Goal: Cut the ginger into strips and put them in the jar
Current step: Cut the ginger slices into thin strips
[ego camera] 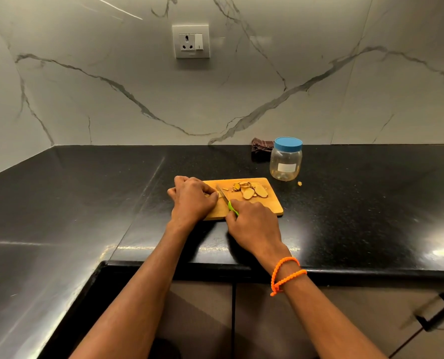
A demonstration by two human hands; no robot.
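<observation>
A person's left hand (192, 198) pins a ginger piece (213, 195) on a wooden cutting board (272, 203). The right hand (252, 222) grips a green-handled knife (227, 200). Ginger slices (252, 190) lie beside the blade; a blue-lidded jar (286, 159) stands at one o'clock.

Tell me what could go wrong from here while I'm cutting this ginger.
1. The knife blade sits right beside the left hand fingertips holding the ginger, so a slip could nick them.
2. The jar has its lid on, so strips can't go in until it's opened.
3. The slices lie piled near the board far edge; one bit is already on the counter, and more could scatter.
</observation>
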